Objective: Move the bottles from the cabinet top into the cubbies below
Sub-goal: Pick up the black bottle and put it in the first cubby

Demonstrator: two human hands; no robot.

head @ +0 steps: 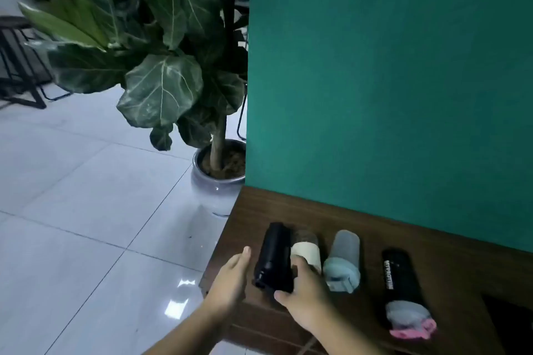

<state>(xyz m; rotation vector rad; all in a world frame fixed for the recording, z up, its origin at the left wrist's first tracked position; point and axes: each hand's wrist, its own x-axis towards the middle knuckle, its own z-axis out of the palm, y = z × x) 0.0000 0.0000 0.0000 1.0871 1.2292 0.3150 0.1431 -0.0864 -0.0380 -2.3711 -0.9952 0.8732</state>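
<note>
Several bottles stand on the brown wooden cabinet top (pixel 450 262) by the green wall. The black bottle (pixel 273 258) is leftmost, near the cabinet's left edge. Beside it stand a clear bottle with a cream lid (pixel 306 248), a frosted bottle with a pale blue lid (pixel 343 262) and a black lettered bottle with a grey and pink lid (pixel 402 282). My right hand (pixel 304 294) is curled around the black bottle's lid end, thumb below it and fingers between it and the cream-lidded bottle. My left hand (pixel 232 282) is open just left of the black bottle, not touching it.
A large-leafed plant in a grey pot (pixel 215 181) stands on the glossy tiled floor (pixel 86 210) just beyond the cabinet's left end. A dark cubby opening (pixel 510 323) shows at the lower right. Black metal furniture legs (pixel 23 78) stand at the far left.
</note>
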